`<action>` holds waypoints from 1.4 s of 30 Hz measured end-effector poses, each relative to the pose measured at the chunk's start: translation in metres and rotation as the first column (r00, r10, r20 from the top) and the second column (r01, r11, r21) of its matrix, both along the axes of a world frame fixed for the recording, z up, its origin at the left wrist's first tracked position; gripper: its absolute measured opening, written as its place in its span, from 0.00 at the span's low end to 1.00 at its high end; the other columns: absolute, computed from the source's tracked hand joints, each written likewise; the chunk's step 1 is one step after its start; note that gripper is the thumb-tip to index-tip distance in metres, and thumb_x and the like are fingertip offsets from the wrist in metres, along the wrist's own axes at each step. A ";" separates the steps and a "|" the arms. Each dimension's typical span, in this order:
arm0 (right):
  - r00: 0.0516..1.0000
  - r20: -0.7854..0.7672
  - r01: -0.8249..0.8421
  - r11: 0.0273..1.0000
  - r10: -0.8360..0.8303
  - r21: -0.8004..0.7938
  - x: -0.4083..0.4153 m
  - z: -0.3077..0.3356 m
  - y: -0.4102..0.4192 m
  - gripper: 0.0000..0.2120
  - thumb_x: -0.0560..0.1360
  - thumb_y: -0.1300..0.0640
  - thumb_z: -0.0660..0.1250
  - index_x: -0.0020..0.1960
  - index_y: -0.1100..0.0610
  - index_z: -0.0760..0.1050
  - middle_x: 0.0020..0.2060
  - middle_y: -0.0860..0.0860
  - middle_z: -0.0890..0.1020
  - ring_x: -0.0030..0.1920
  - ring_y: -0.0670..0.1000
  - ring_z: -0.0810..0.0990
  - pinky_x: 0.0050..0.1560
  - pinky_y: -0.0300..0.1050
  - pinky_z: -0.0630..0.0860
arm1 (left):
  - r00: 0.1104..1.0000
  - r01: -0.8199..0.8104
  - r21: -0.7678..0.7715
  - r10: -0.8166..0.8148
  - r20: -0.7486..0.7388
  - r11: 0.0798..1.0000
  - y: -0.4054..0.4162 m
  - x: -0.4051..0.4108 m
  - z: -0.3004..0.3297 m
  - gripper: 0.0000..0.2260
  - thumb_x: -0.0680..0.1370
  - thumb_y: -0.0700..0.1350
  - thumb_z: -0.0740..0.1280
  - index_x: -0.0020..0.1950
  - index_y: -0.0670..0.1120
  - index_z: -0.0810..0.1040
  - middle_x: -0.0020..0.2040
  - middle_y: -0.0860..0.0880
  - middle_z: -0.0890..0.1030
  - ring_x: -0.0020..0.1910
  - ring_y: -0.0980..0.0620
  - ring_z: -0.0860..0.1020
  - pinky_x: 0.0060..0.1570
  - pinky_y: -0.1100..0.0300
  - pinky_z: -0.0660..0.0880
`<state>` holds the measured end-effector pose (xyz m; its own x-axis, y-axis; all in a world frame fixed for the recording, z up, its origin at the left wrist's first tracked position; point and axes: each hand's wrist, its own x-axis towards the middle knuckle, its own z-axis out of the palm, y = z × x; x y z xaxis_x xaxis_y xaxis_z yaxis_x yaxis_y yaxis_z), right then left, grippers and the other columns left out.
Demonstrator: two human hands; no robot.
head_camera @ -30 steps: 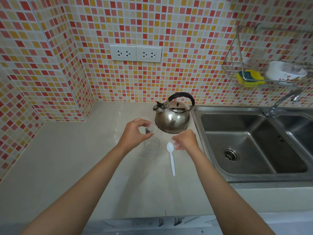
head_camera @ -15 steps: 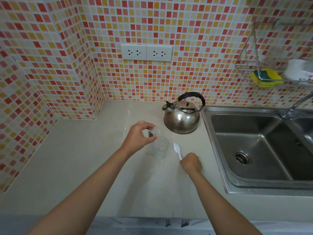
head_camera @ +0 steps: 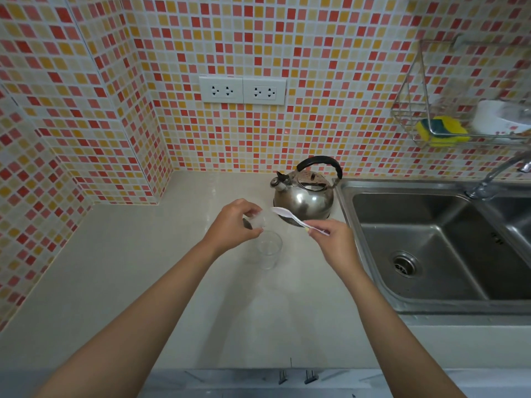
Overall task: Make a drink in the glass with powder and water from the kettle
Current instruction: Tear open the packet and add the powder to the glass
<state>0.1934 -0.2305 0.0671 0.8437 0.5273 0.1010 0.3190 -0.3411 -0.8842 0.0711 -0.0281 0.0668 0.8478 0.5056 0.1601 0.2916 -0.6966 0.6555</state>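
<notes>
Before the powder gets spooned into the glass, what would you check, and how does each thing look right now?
1. Glass upright on the counter, below the hands: ok.
2. Glass clear of liquid: looks empty, but cannot tell for sure.
3. Left hand holding the small clear cup above the glass: ok.
4. Powder in that cup: cannot tell, it is blurred.
5. Right hand gripping the white spoon by its handle, bowl pointed at the cup: ok.
6. Kettle within reach behind the glass, lid on, upright: ok.
</notes>
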 end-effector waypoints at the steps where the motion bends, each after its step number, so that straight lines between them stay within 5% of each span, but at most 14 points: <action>1: 0.999 0.031 -0.015 1.000 0.015 -0.009 -0.003 0.004 0.000 0.11 0.72 0.65 0.69 0.49 0.54 0.85 0.38 0.52 0.82 0.40 0.47 0.79 0.41 0.36 0.73 | 1.000 0.002 0.007 -0.002 -0.014 1.000 0.000 0.002 0.000 0.18 0.67 0.48 0.77 0.55 0.51 0.80 0.47 0.57 0.76 0.41 0.64 0.76 0.33 0.80 0.69; 5: 0.990 0.124 -0.042 0.988 0.061 -0.151 -0.008 0.006 -0.002 0.10 0.73 0.63 0.68 0.51 0.54 0.84 0.43 0.55 0.83 0.44 0.53 0.81 0.45 0.46 0.77 | 0.999 0.001 0.012 -0.001 -0.054 1.000 -0.002 0.008 0.001 0.18 0.67 0.48 0.78 0.55 0.52 0.80 0.47 0.58 0.76 0.40 0.61 0.76 0.35 0.79 0.67; 14: 0.991 0.103 -0.062 0.977 0.084 -0.204 -0.007 -0.002 0.001 0.09 0.73 0.59 0.70 0.53 0.54 0.83 0.44 0.55 0.82 0.47 0.54 0.81 0.48 0.48 0.78 | 0.979 0.150 0.180 -0.121 -0.164 0.972 -0.006 0.011 0.000 0.19 0.69 0.50 0.75 0.59 0.50 0.81 0.48 0.53 0.79 0.38 0.56 0.75 0.38 0.70 0.70; 19: 0.986 0.147 -0.034 0.966 0.074 -0.257 -0.007 -0.011 -0.001 0.10 0.74 0.57 0.69 0.55 0.53 0.83 0.45 0.55 0.81 0.47 0.53 0.80 0.44 0.43 0.74 | 0.947 0.239 0.323 -0.146 -0.287 0.916 -0.005 0.010 0.001 0.19 0.71 0.51 0.73 0.61 0.51 0.80 0.53 0.51 0.80 0.46 0.52 0.75 0.47 0.62 0.71; 22: 0.987 0.150 -0.022 0.962 0.065 -0.272 -0.009 -0.017 -0.002 0.10 0.75 0.57 0.69 0.55 0.54 0.82 0.45 0.54 0.80 0.47 0.53 0.80 0.42 0.39 0.69 | 0.923 0.304 0.395 -0.166 -0.346 0.867 -0.006 0.012 0.003 0.18 0.72 0.51 0.72 0.62 0.51 0.80 0.52 0.50 0.79 0.49 0.50 0.76 0.48 0.59 0.69; 28: 0.991 0.131 -0.004 0.966 0.039 -0.258 -0.012 -0.028 -0.004 0.09 0.75 0.59 0.69 0.54 0.54 0.83 0.46 0.54 0.80 0.48 0.53 0.80 0.47 0.46 0.78 | 0.865 0.435 0.493 -0.197 -0.462 0.753 -0.008 0.018 0.006 0.16 0.73 0.49 0.69 0.61 0.51 0.80 0.51 0.48 0.79 0.49 0.49 0.76 0.45 0.59 0.66; 42: 0.997 0.074 0.025 0.972 -0.007 -0.236 -0.014 -0.050 -0.007 0.09 0.74 0.61 0.69 0.52 0.55 0.83 0.44 0.56 0.81 0.44 0.55 0.80 0.46 0.49 0.80 | 0.753 0.624 0.588 -0.195 -0.629 0.515 -0.017 0.033 0.003 0.11 0.73 0.44 0.66 0.55 0.46 0.80 0.49 0.47 0.77 0.49 0.47 0.75 0.43 0.57 0.65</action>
